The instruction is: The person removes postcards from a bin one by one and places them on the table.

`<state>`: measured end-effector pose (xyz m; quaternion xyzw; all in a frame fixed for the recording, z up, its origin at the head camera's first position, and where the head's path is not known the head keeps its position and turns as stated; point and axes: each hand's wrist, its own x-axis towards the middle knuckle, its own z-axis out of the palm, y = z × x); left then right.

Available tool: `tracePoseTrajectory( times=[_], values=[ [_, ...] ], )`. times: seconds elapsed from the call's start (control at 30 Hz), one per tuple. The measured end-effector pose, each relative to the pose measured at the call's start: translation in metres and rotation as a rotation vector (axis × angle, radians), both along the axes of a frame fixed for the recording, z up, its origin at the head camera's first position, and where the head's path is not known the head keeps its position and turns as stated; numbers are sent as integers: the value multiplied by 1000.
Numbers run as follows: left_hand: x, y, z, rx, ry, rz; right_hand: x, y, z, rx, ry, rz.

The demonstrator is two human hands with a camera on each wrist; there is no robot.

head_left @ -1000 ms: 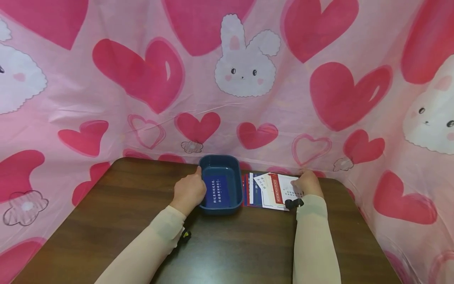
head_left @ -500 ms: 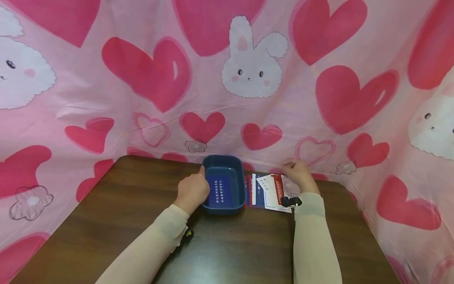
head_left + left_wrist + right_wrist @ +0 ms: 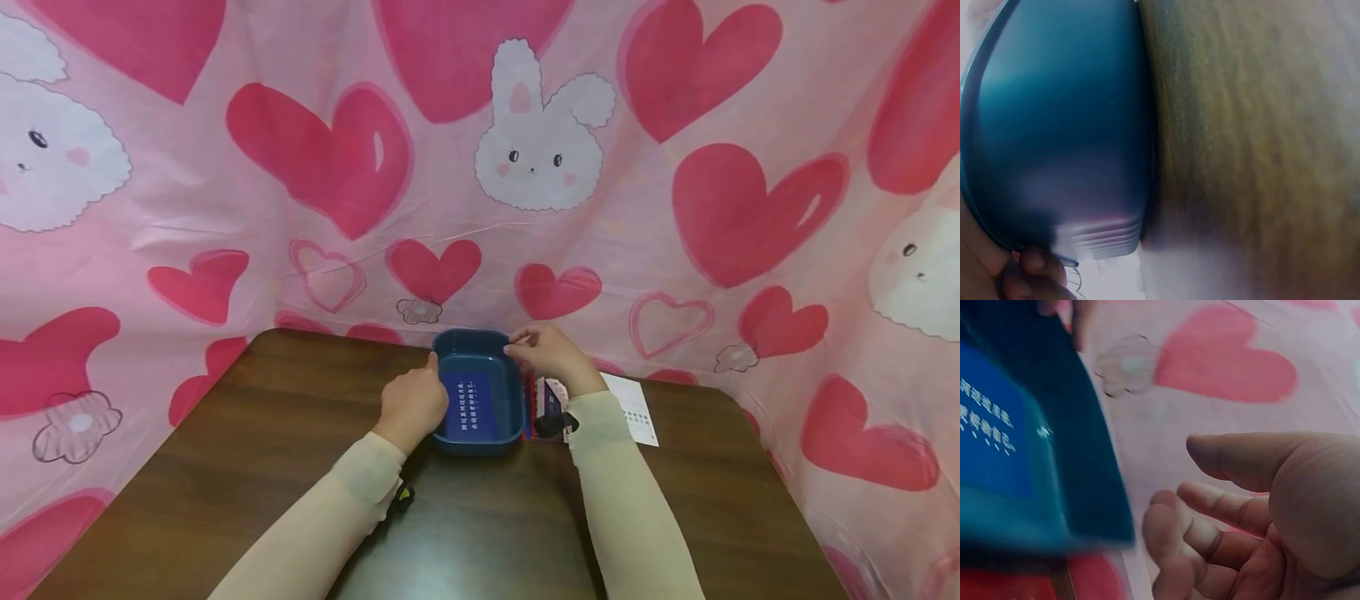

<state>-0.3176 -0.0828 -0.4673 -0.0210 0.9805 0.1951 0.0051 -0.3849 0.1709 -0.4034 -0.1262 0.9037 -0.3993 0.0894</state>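
A dark blue rectangular tray [image 3: 480, 448] stands near the back edge of the table, with a blue card [image 3: 472, 408] bearing white characters lying inside. My left hand [image 3: 416, 404] holds the tray's left rim; curled fingers [image 3: 1041, 269] show at the rim in the left wrist view. Beside the tray's far right corner is my right hand [image 3: 546, 354]. Its fingers are loosely bent, the thumb is apart from them, and nothing is between them in the right wrist view. Partly hidden under the right wrist are several overlapping cards [image 3: 553, 392] right of the tray. A white card [image 3: 633, 408] lies farther right.
A pink cloth [image 3: 480, 283] with hearts and rabbits hangs right behind the table's back edge and along both sides. The brown wooden table [image 3: 465, 525] extends in front of the tray and to its left.
My right hand has lifted off the cards and moved left to the tray's far right corner. The left hand stays at the tray's left rim. The view has shifted slightly.
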Motion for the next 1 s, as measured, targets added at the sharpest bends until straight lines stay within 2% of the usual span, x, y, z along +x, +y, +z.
tracePoseTrajectory(
  times=[0.23, 0.43, 0.5, 0.7, 0.87, 1.0],
  values=[
    [0, -1, 0, -29, 30, 2, -10, -53, -4, 172, -103, 41],
    [0, -1, 1, -11, 14, -7, -16, -83, -15, 400, -206, 69],
    [0, 0, 1, -12, 15, -10, -18, -90, -20, 477, -199, 65],
    [-1, 1, 2, -28, 13, -13, -43, -106, -59, 696, -104, 58],
    [-1, 1, 3, -27, -5, -12, -58, -107, -80, 713, -56, 64],
    [-1, 0, 2, -23, -3, -9, -51, -103, -75, 680, -62, 54]
  ],
)
